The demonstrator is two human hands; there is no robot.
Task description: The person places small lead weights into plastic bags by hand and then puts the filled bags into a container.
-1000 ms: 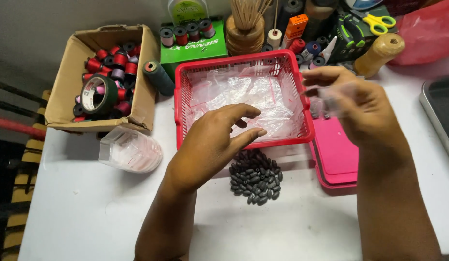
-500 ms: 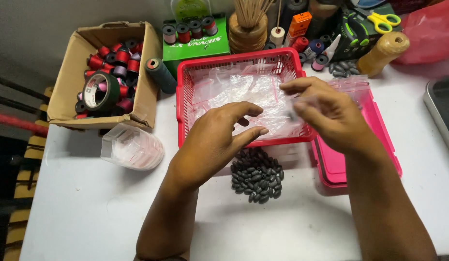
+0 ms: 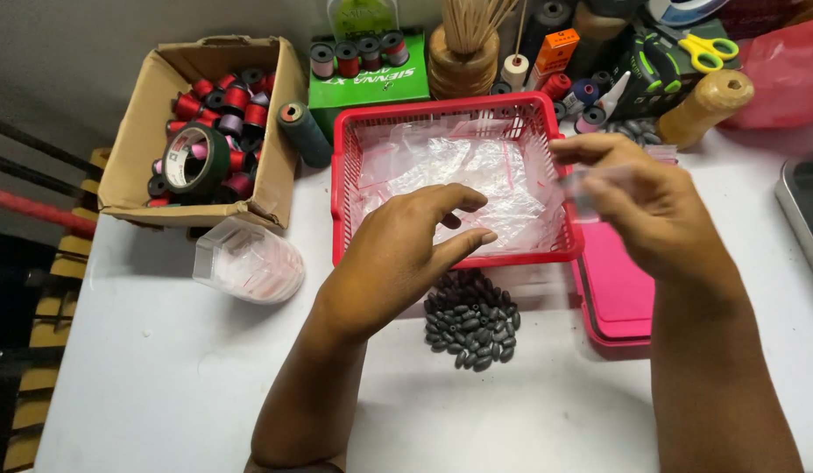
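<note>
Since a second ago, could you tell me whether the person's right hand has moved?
Yes. The right hand has shifted left, from beyond the red basket's right rim to over that rim, pinching a small clear bag.

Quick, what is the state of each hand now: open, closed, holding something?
Left hand: open, fingers curled, holding nothing, over the red basket.
Right hand: closed, pinching a clear plastic bag.

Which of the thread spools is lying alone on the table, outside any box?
The dark green spool, between the cardboard box and the red basket; the other spools sit inside boxes.
</note>
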